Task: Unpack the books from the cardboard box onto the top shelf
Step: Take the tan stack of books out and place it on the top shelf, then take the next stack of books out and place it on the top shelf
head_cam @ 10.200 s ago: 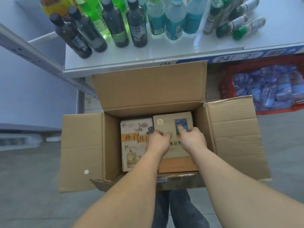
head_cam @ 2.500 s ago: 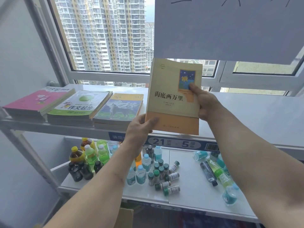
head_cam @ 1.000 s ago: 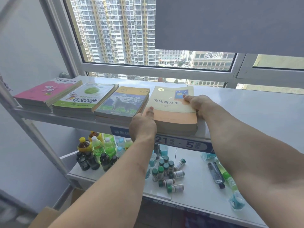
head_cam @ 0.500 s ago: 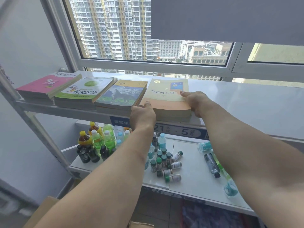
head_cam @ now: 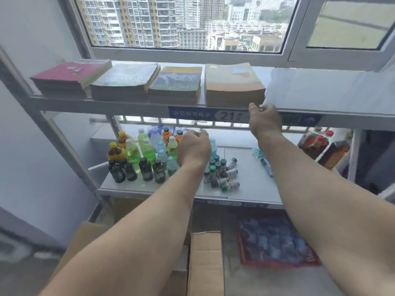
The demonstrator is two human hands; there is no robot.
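The tan and orange book [head_cam: 232, 82] lies flat on the top shelf [head_cam: 320, 88], at the right end of a row with a wolf-cover book [head_cam: 176, 83], a green book [head_cam: 126, 79] and a pink book [head_cam: 71, 74]. My right hand [head_cam: 264, 121] hangs just below the shelf's front edge, fingers loosely curled and empty. My left hand [head_cam: 193, 147] is lower, in front of the bottle shelf, also empty. The cardboard box [head_cam: 205, 261] shows its flaps at the bottom; its inside is hidden by my arms.
Many bottles [head_cam: 139, 154] and small vials [head_cam: 222, 171] stand on the middle shelf. A red crate [head_cam: 275, 240] of water packs sits on the floor to the right. Dark red containers [head_cam: 314, 144] sit at far right. The window frame [head_cam: 192, 55] runs behind the top shelf.
Both hands have let go of the tan book and dropped away from the top shelf. The view has tilted down, and the box flaps have come into sight.
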